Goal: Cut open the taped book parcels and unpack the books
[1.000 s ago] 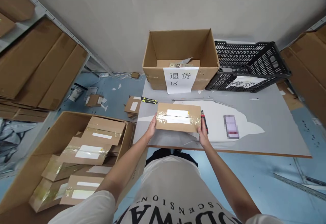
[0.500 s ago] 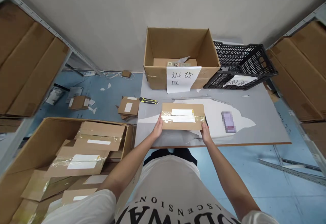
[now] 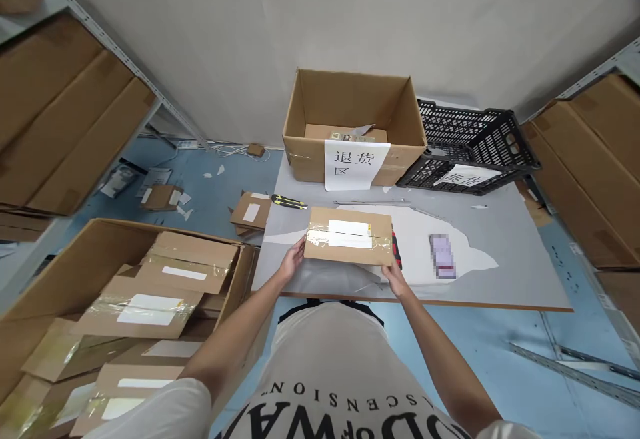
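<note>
A taped cardboard parcel (image 3: 349, 234) with white labels on top sits between my two hands, over the near part of the table (image 3: 520, 272). My left hand (image 3: 293, 259) grips its left end, and my right hand (image 3: 397, 279) has hold of the lower right corner. A red and black object (image 3: 396, 250) peeks out beside the parcel's right end, mostly hidden. Beyond my left hand lies a black and yellow utility knife (image 3: 289, 202). White sheet material (image 3: 470, 256) is spread under and right of the parcel, with a blurred purple rectangular item (image 3: 443, 256) on it.
An open cardboard box (image 3: 303, 159) with a paper sign stands at the table's back, beside a black plastic crate (image 3: 470, 132). Left of me, a large carton (image 3: 95, 229) holds several taped parcels. Flattened cardboard (image 3: 251, 211) lies beside the table. Shelves with big cartons flank both sides.
The view has shifted slightly. The parcel, in both hands, has turned a little, its right end now lower, and more of the red and black object shows beside it.
</note>
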Available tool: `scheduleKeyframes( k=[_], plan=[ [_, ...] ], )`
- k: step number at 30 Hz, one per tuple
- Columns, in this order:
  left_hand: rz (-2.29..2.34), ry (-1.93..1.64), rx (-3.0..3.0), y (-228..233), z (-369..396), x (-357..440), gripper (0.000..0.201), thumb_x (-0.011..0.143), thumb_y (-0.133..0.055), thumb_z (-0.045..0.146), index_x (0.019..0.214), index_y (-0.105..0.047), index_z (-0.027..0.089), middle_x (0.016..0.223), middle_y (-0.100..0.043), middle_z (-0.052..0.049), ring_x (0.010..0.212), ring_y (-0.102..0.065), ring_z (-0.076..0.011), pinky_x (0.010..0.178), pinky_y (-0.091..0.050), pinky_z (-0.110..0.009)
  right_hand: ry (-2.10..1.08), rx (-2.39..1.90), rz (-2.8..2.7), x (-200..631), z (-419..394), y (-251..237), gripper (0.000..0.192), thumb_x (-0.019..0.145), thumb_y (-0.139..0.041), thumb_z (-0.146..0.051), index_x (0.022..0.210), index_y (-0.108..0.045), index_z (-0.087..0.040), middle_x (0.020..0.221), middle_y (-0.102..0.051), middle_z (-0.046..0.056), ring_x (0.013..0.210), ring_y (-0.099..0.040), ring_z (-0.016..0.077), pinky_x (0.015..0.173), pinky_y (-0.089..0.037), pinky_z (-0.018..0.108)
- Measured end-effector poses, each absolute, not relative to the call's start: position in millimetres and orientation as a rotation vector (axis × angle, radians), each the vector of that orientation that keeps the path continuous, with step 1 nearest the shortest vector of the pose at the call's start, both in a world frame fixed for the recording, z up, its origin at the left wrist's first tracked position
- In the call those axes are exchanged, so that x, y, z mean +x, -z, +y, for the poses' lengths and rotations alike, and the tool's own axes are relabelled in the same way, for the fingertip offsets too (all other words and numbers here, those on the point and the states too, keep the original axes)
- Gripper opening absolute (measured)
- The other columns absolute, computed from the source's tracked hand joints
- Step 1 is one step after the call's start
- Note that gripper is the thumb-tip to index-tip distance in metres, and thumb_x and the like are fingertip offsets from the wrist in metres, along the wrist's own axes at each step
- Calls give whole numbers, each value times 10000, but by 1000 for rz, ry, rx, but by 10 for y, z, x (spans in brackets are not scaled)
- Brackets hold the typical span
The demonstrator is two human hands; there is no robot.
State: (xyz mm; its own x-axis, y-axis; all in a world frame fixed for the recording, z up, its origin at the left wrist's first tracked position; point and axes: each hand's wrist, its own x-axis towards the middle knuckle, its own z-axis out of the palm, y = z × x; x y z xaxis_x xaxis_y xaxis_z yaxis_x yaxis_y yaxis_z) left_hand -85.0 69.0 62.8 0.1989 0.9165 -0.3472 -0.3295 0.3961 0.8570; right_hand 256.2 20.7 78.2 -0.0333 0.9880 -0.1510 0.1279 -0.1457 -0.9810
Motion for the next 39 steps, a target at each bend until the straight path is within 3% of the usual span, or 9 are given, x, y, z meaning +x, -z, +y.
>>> scheduleKeyframes(
  k=[3,5,9,14,19,28,33,39],
  plan=[
    [1026,-942,932,-568,608,-937,612,658,-647,304,1255,-551,212,1392,-458,-54,1350,-286,-323,1132,-137,-495,-1356,-1379,-1360,2661,194,-725,874,666,-704,-509,1403,-326,-233,1422,-409,100,1319,-351,276,1098,-250,460],
    [1072,-922,1078,-540,558,-938,611,614,-696,263,1212,-584,202,1352,-504,-66,1337,-314,-320,1135,-127,-483,-1315,-1437,-1414,2700,213,-664,785,672,-709,-455,1354,-403,-215,1380,-457,110,1290,-390,287,1088,-265,466],
    [1186,-939,1154,-501,516,-842,524,663,-703,386,1136,-620,177,1267,-576,-103,1254,-435,-324,1105,-218,-486,-1239,-1507,-1474,2680,272,-569,514,771,-589,-424,1222,-531,-185,1241,-575,125,1174,-508,301,1032,-344,474],
    [1271,-879,1221,-506,529,-791,575,705,-628,558,1124,-608,166,1251,-584,-121,1195,-495,-317,1066,-298,-477,-1193,-1560,-1552,2642,287,-572,422,819,-515,-395,1176,-540,-171,1171,-620,131,1085,-569,282,964,-410,455],
    [1310,-804,1324,-640,558,-804,650,713,-585,615,1161,-579,144,1228,-597,-131,1156,-528,-300,1021,-369,-442,-1194,-1560,-1566,2677,317,-672,423,813,-517,-408,1158,-551,-166,1126,-647,121,999,-609,260,891,-464,420],
    [1243,-834,1454,-1239,708,-779,575,841,-509,475,1316,-474,153,1305,-543,-110,1170,-522,-259,984,-408,-373,-1120,-1672,-1572,2815,504,-1196,448,807,-474,-533,1000,-651,-170,899,-707,82,791,-635,231,704,-488,321],
    [1328,-871,1455,-1428,843,-727,540,817,-522,501,1233,-572,160,1226,-609,-85,1102,-571,-257,946,-430,-354,-867,-1949,-1683,2827,638,-1529,572,837,-341,-628,799,-682,-170,600,-641,41,581,-556,181,555,-374,259],
    [1449,-768,1273,-1285,975,-670,525,724,-593,552,1029,-698,139,947,-722,-59,932,-633,-260,803,-485,-320,-912,-2213,-1677,2745,771,-1474,617,844,-274,-645,544,-592,-209,600,-637,67,610,-567,205,554,-336,268]
  ],
)
